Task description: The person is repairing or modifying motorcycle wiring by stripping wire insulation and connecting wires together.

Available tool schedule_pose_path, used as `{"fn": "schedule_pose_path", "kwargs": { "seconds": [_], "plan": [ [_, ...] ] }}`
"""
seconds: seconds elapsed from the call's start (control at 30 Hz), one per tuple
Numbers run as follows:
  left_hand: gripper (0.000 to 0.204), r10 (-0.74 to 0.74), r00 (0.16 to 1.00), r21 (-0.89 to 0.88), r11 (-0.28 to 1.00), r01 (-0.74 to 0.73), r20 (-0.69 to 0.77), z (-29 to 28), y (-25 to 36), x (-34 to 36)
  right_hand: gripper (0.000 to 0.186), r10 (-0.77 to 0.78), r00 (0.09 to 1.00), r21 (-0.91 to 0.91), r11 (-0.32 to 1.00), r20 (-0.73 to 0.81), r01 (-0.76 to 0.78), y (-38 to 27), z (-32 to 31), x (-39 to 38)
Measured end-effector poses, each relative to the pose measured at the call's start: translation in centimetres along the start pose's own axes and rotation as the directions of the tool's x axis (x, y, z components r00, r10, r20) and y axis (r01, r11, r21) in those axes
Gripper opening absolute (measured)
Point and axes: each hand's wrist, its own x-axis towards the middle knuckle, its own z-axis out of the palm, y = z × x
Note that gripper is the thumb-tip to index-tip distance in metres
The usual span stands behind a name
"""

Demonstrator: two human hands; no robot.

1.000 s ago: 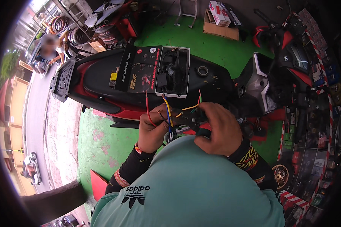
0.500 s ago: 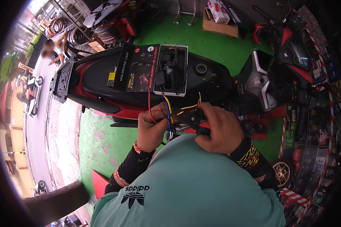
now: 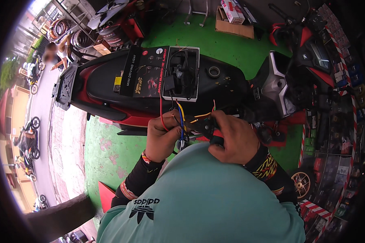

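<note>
My left hand [image 3: 162, 137] pinches a bundle of coloured wires [image 3: 181, 119], red, yellow and blue, that run up into an open white box [image 3: 184, 73] resting on the seat of a red and black scooter [image 3: 109, 87]. My right hand [image 3: 233, 137] is closed around a hand tool with red and black handles [image 3: 209, 131], its jaws at the wires right beside my left fingers. Both hands are close to my chest, above my teal shirt.
A black printed carton lid [image 3: 144, 77] lies on the seat next to the white box. A roll of black tape [image 3: 214, 72] sits on the scooter body. A second scooter [image 3: 308, 52] stands at right, a cardboard box [image 3: 231, 24] on the green floor behind. A person [image 3: 59, 50] is at far left.
Both hands stay on the wires and tool with only slight shifts. The view has tilted a little.
</note>
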Motion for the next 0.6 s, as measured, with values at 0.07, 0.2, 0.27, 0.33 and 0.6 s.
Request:
{"fn": "schedule_pose_path", "kwargs": {
  "seconds": [0.07, 0.2, 0.27, 0.33, 0.6],
  "plan": [
    [0.012, -0.004, 1.0, 0.004, 1.0, 0.004, -0.001, 0.1, 0.2, 0.0, 0.073, 0.018, 0.999, -0.002, 1.0, 0.033, -0.018, -0.2, -0.1, 0.1],
    [0.009, -0.015, 0.999, -0.03, 0.999, 0.014, -0.04, 0.7, 0.8, 0.0, 0.072, 0.017, 0.999, -0.013, 1.0, 0.047, -0.016, -0.1, 0.2, -0.1],
    [0.019, -0.021, 0.998, -0.017, 1.0, 0.02, -0.054, 0.8, 0.8, -0.1, 0.068, -0.004, 1.0, -0.031, 1.0, 0.024, 0.005, 0.1, 0.5, -0.3],
    [0.029, -0.026, 0.997, -0.003, 1.0, 0.026, -0.068, 0.7, 0.6, -0.2, 0.065, -0.004, 0.999, -0.032, 0.999, 0.037, 0.006, 0.3, 0.5, -0.3],
    [0.011, -0.079, 0.997, -0.019, 0.997, 0.078, -0.027, 0.1, 0.0, -0.8, 0.059, 0.001, 1.0, -0.007, 1.0, 0.021, -0.001, 0.5, 0.6, -0.4]
  ]
}}
